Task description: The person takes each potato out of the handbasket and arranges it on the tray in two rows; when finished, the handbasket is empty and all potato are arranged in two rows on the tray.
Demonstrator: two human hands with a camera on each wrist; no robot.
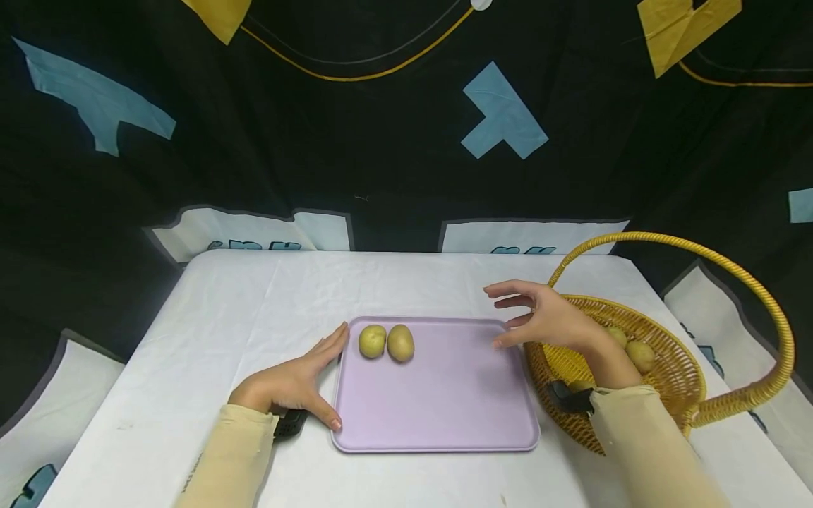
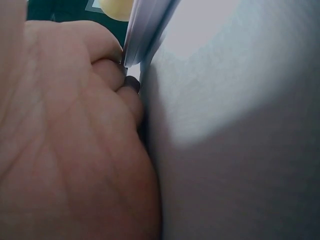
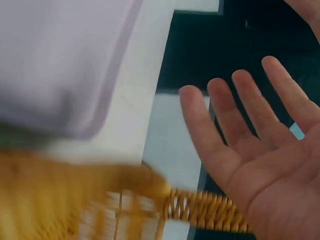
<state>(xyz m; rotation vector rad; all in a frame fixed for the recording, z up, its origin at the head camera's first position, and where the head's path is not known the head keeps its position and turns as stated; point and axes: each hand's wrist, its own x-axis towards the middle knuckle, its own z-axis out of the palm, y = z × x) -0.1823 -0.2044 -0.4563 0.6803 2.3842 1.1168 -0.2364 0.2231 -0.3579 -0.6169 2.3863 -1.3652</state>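
Note:
A lilac tray (image 1: 438, 395) lies on the white-covered table. Two rounded yellow-green pieces of produce, a rounder one (image 1: 372, 341) and a more oval one (image 1: 401, 343), sit side by side near its far left corner; their exact kind I cannot tell. My left hand (image 1: 298, 377) rests at the tray's left edge, thumb and fingers spread along it. Above the gap between tray and basket hovers my right hand (image 1: 552, 317), fingers apart and holding nothing; its palm (image 3: 285, 185) shows bare in the right wrist view. Similar produce (image 1: 640, 356) lies inside the wicker basket (image 1: 682, 374), partly hidden by my right arm.
The basket's tall arched handle (image 1: 778, 317) rises on the right, beyond my right forearm. Behind the table (image 1: 267, 296) hangs a black cloth (image 1: 381, 169) with blue and yellow shapes.

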